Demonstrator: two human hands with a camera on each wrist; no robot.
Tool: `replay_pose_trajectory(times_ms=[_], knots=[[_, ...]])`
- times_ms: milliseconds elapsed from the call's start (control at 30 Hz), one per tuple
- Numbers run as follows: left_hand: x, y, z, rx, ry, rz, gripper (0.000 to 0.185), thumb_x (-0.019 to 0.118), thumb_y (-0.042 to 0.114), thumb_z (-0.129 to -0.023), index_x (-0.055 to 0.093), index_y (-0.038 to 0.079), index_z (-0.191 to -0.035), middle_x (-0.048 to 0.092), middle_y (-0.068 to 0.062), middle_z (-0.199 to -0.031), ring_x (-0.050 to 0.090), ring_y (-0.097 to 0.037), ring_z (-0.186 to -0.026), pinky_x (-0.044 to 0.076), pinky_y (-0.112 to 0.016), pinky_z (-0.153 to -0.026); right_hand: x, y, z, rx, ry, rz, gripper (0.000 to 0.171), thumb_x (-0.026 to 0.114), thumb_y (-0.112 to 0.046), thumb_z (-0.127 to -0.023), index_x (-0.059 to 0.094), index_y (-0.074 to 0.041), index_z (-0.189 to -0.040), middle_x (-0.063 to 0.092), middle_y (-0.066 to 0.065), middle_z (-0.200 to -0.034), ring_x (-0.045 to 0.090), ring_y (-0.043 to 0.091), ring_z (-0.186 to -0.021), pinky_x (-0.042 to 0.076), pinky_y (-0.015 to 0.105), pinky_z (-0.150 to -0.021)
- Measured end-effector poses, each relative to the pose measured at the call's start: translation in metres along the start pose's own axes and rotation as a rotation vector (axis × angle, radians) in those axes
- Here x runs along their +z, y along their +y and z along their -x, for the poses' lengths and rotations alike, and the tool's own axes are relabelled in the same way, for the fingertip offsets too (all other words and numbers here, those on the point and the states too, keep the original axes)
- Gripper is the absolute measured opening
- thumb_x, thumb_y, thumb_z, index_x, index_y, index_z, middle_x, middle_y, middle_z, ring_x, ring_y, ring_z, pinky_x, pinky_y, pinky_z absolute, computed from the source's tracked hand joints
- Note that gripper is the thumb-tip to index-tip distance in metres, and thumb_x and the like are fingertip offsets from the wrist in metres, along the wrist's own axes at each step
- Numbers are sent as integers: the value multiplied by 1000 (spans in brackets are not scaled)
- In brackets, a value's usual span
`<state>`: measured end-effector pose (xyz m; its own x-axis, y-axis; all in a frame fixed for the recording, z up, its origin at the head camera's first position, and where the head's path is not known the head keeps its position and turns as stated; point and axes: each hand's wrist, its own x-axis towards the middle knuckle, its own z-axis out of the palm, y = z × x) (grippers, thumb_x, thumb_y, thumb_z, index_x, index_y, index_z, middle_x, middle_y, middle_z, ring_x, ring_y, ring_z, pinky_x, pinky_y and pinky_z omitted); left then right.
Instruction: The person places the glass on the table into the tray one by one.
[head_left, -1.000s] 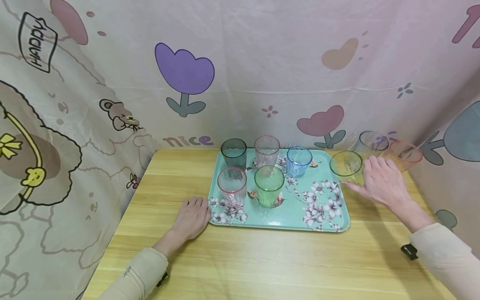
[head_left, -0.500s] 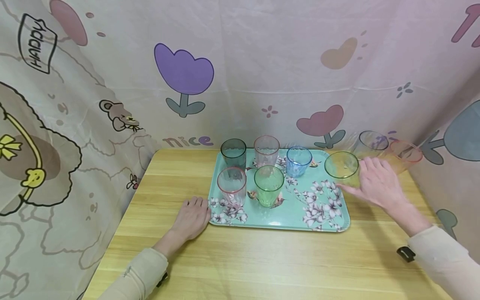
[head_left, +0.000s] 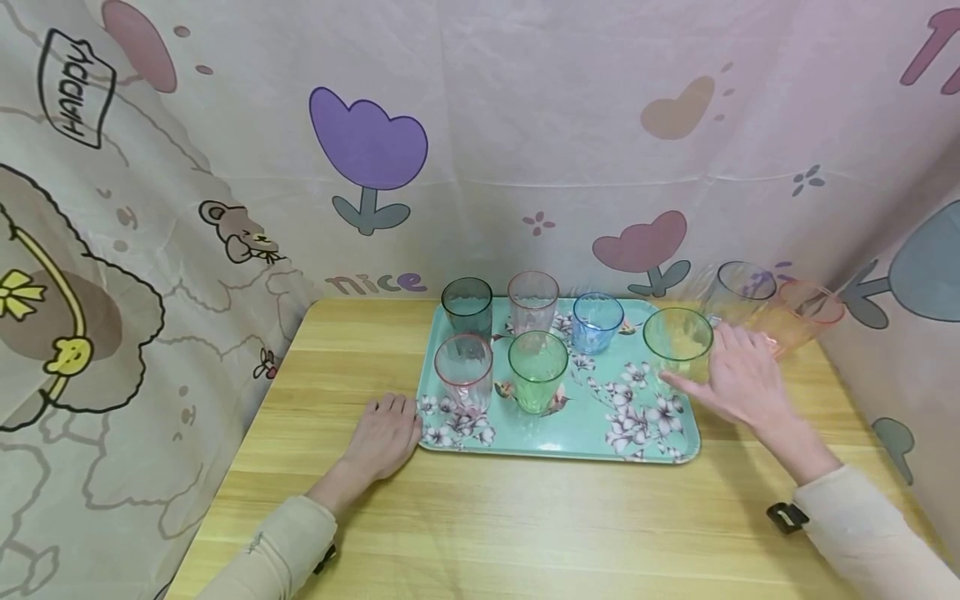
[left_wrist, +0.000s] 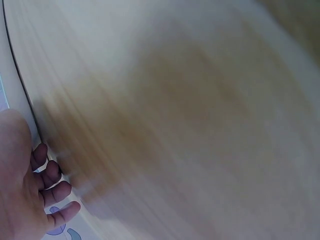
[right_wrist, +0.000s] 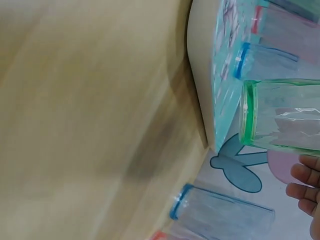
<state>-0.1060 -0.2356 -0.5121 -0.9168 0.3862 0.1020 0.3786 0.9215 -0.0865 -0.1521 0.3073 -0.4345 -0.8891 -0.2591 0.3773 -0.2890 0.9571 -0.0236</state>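
My right hand point(head_left: 742, 375) holds a yellow-green tumbler point(head_left: 678, 342) by its side, thumb to the front. The tumbler is upright over the right back part of a turquoise floral tray point(head_left: 585, 433). In the right wrist view its green base point(right_wrist: 248, 112) appears beside the tray's edge; any gap beneath is hard to judge. My left hand point(head_left: 386, 435) rests on the table with relaxed fingers against the tray's left front corner. On the tray stand a dark grey tumbler point(head_left: 468, 308), two pink-rimmed tumblers point(head_left: 534, 304), a green tumbler point(head_left: 537, 375) and a short blue glass point(head_left: 597, 325).
Right of the tray, at the back, stand a clear tumbler with a dark blue rim point(head_left: 742, 292) and an orange tumbler point(head_left: 806, 317), partly behind my right hand. The wooden table point(head_left: 525, 525) meets a patterned cloth point(head_left: 510, 150) behind and at the sides.
My right hand has moved left and slightly toward me, carrying the yellow-green tumbler from beyond the tray's right edge to over the tray. The left hand stays put.
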Motion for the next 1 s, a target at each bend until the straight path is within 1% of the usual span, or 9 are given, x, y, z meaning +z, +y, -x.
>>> replay_pose_trajectory(times_ms=[133, 200, 267, 333, 400, 500, 567, 633, 1000], knots=[[0, 0, -1, -5, -7, 6, 25, 47, 29, -108, 57, 8, -101, 66, -11, -98, 62, -30, -100, 48, -44, -82, 5, -6, 4, 63, -32, -67, 105, 74, -75, -79, 58, 20, -121, 57, 41, -137, 57, 61, -120, 44, 70, -104], [0, 0, -1, -5, -9, 9, 25, 47, 29, -108, 57, 8, -101, 66, -11, -98, 62, -30, -101, 48, -44, -83, 8, -10, 6, 85, -48, -88, 100, 71, -76, -81, 60, 18, -114, 53, 42, -144, 55, 63, -124, 43, 71, -106], [0, 1, 0, -5, -10, 10, 25, 47, 29, -108, 57, 8, -101, 66, -11, -98, 62, -30, -102, 49, -45, -84, 12, -12, 9, 89, -40, -102, 97, 71, -75, -81, 61, 17, -110, 55, 42, -141, 56, 61, -122, 44, 70, -104], [-1, 1, 0, -5, -12, 10, 25, 48, 29, -108, 57, 8, -101, 66, -11, -99, 62, -30, -102, 49, -45, -84, 15, -16, 11, 85, -21, -124, 89, 72, -73, -81, 62, 12, -104, 61, 39, -132, 58, 58, -117, 46, 68, -101], [-1, 1, 0, -5, -15, 10, 24, 48, 29, -108, 57, 8, -101, 66, -11, -98, 62, -30, -101, 49, -44, -83, 19, -19, 12, 78, 6, -152, 89, 74, -71, -81, 62, 12, -111, 64, 35, -123, 60, 54, -111, 47, 65, -96], [-1, 0, 0, -7, -20, 11, 24, 48, 29, -108, 57, 8, -100, 65, -10, -97, 62, -30, -100, 48, -44, -82, 25, -25, 15, 67, 24, -185, 84, 75, -67, -83, 61, 9, -115, 65, 27, -108, 59, 47, -102, 47, 60, -90], [-1, 0, 0, -9, -23, 11, 24, 47, 29, -108, 57, 8, -100, 65, -10, -97, 62, -29, -100, 48, -43, -82, 28, -28, 17, 61, 27, -199, 82, 75, -65, -84, 61, 8, -118, 64, 25, -105, 59, 45, -101, 46, 59, -89], [-1, 0, 0, -9, -26, 12, 24, 47, 30, -108, 56, 9, -100, 65, -10, -97, 62, -29, -99, 48, -43, -82, 31, -31, 18, 54, 26, -204, 76, 74, -64, -85, 61, 6, -113, 62, 22, -101, 58, 42, -99, 45, 57, -88], [-3, 1, 1, -5, -22, 10, 23, 48, 29, -108, 55, 9, -97, 63, -9, -94, 61, -29, -97, 47, -42, -80, 36, -46, 17, 57, -2, -254, 77, 74, -60, -88, 60, 7, -124, 63, 25, -109, 57, 42, -106, 44, 60, -97]])
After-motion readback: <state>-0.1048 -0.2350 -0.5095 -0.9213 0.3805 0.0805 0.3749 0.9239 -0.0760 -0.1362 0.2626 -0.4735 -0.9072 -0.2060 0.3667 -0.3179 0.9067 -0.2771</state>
